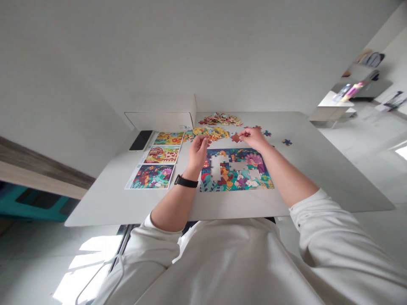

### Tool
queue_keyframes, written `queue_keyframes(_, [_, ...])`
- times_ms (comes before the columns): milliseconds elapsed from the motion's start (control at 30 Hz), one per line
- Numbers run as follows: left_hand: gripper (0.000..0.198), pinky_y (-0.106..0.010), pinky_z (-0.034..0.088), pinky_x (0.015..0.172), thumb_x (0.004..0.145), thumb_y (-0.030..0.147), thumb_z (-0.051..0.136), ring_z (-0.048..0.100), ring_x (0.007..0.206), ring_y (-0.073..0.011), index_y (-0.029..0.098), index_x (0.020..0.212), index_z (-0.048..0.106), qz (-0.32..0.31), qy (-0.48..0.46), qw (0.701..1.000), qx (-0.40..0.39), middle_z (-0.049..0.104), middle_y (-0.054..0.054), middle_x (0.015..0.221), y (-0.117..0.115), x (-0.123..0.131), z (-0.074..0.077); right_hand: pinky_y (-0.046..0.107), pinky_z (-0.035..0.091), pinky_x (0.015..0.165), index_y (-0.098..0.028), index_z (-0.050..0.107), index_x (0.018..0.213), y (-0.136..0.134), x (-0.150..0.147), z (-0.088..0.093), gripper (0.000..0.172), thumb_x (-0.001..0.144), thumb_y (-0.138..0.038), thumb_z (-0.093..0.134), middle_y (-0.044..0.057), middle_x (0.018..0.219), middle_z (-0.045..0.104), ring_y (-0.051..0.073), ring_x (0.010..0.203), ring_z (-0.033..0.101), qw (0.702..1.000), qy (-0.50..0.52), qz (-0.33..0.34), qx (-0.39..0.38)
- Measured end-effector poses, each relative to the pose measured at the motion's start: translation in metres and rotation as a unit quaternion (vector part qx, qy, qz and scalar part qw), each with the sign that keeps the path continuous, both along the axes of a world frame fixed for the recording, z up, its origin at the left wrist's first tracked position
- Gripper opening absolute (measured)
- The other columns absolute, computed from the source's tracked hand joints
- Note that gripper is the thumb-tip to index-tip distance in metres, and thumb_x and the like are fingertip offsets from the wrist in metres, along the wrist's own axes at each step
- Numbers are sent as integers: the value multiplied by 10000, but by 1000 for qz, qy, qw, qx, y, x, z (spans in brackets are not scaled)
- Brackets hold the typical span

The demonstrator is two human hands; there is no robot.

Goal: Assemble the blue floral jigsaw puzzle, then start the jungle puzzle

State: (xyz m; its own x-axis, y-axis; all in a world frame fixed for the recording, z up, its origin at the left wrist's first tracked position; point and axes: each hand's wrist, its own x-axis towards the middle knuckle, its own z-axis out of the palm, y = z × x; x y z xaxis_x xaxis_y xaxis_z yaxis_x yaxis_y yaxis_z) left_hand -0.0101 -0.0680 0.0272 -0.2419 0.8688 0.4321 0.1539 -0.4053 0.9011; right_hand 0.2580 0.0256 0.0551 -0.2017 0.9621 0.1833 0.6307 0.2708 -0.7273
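tabletop (pixel 333 180): smooth, matt; sheets (pixel 152 177): printed paper; puzzle (pixel 242 181): card-like; sleeve (pixel 330 237): cloth

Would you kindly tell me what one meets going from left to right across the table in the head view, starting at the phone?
Phone, yellow-orange printed picture, left hand, reddish-brown puzzle piece, right hand, rightmost loose puzzle piece.

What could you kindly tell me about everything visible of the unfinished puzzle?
The puzzle, apparently printed card, lies flat on the table. It is rectangular with rounded corners, mostly dark blue and teal, with a purple peacock at upper right and white rabbits lower down. Its pieces interlock, but several jagged gaps show a pale surface.
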Motion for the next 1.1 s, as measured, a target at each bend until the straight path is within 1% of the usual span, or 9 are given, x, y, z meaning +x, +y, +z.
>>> queue_keyframes(100, [295, -306, 583, 825, 965, 479, 743, 737, 902, -186, 225, 1094, 670, -23, -23, 999, 15, 748, -50, 968, 2, 0, -1, 371, 573, 875, -206, 791, 991, -36, -14, 2, 265, 844, -424, 829, 63, 935, 808, 220, 862, 726, 987, 144, 67, -16])
queue_keyframes(167, [313, -305, 580, 816, 934, 488, 783, 731, 863, -182, 221, 1054, 674, -40, -28, 999, 19, 745, -41, 932, -1, 0, 0, 358, 569, 826, -221, 783, 985, -61, -24, -3, 310, 819, -478, 834, 41, 895, 786, 207, 818, 702, 974, 201, 94, -42])
queue_keyframes(300, [383, -282, 542, 740, 941, 571, 768, 688, 755, -164, 215, 870, 646, -15, -9, 1000, 4, 707, -19, 796, -14, -5, 4, 330, 534, 736, -229, 771, 974, -90, -38, -21, 365, 773, -523, 846, 22, 836, 748, 186, 744, 647, 958, 254, 78, -111])
queue_keyframes(400, [478, -276, 504, 671, 990, 632, 685, 621, 656, -150, 217, 765, 607, 25, 15, 999, -24, 655, -6, 683, -25, -12, 4, 314, 505, 721, -227, 761, 953, -93, -40, -33, 392, 736, -538, 861, 10, 823, 730, 169, 731, 610, 952, 268, 64, -129])
queue_keyframes(500, [516, -282, 500, 655, 997, 672, 645, 607, 631, -148, 211, 765, 635, 11, 13, 999, -38, 647, -9, 668, -28, -15, 1, 302, 468, 696, -223, 756, 940, -91, -36, -37, 415, 718, -558, 861, -9, 785, 696, 152, 703, 558, 950, 273, 75, -130])
queue_keyframes(667, [424, -285, 506, 692, 888, 610, 794, 651, 715, -156, 193, 906, 722, -47, 5, 998, -44, 724, -36, 791, -25, -11, -5, 303, 469, 715, -226, 755, 944, -92, -35, -36, 425, 713, -564, 867, -10, 796, 694, 153, 716, 560, 947, 281, 84, -133])
queue_keyframes(800, [415, -260, 417, 597, 779, 534, 901, 593, 629, -139, 193, 783, 662, -45, 25, 995, -80, 691, -16, 705, -28, -8, -7, 303, 485, 719, -231, 764, 942, -95, -38, -37, 413, 720, -562, 871, 1, 827, 718, 162, 734, 581, 947, 278, 88, -135])
queue_keyframes(900, [456, -249, 375, 555, 761, 527, 917, 560, 584, -126, 205, 729, 596, -38, 13, 995, -91, 661, -1, 654, -29, -7, -6, 300, 485, 709, -231, 770, 952, -96, -39, -37, 413, 725, -561, 872, 1, 815, 712, 163, 730, 580, 946, 280, 89, -136])
queue_keyframes(1100, [413, -268, 498, 632, 862, 554, 848, 657, 667, -154, 197, 815, 646, -61, -6, 994, -93, 742, -50, 748, -28, -5, -2, 299, 495, 718, -226, 767, 950, -97, -39, -35, 413, 723, -554, 874, 2, 812, 712, 165, 740, 588, 945, 280, 94, -143])
